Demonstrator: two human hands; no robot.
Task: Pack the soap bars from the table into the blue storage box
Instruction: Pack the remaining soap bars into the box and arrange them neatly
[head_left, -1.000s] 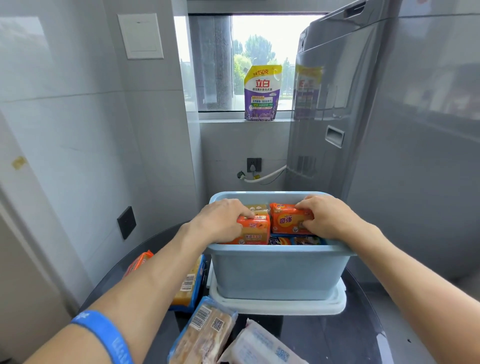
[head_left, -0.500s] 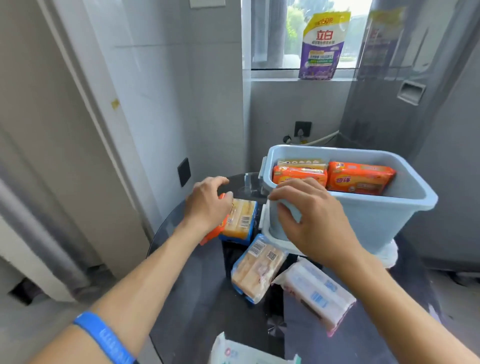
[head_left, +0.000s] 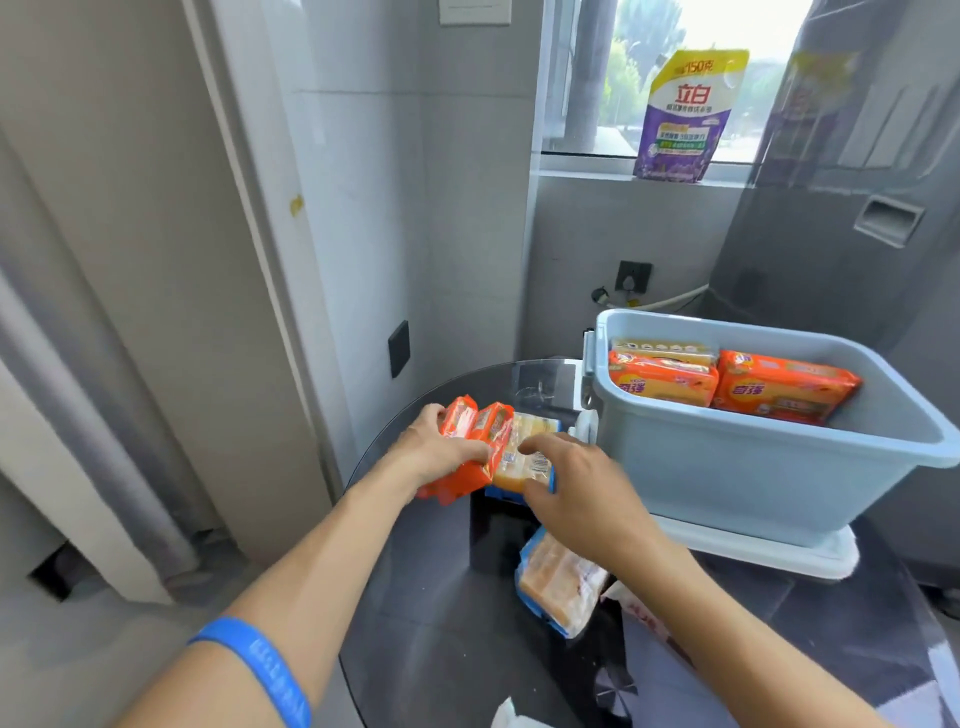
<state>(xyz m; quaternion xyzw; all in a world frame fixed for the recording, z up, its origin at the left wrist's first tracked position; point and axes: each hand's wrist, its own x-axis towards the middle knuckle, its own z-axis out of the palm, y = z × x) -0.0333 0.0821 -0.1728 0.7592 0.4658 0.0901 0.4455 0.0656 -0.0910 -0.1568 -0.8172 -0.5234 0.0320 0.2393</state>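
Note:
The blue storage box (head_left: 737, 467) stands on its white lid at the right of the dark round table (head_left: 441, 623), with orange soap packs (head_left: 779, 387) standing inside it. At the table's left, my left hand (head_left: 436, 452) grips an orange soap pack (head_left: 470, 441), tilted up off the table. My right hand (head_left: 576, 488) closes thumb and fingers around the yellow soap pack with blue trim (head_left: 524, 457) next to it. Another yellow soap pack in clear wrap (head_left: 558, 584) lies on the table below my right hand, beside a white pack (head_left: 644, 618).
A purple and yellow detergent pouch (head_left: 680, 117) stands on the window sill. A grey washing machine (head_left: 857, 182) rises behind the box at the right. Tiled wall with a dark socket (head_left: 399, 347) borders the table on the left.
Both hands left the box and moved to the packs at the table's left. The left hand lifted the orange pack; the right hand came from the box front onto the yellow pack.

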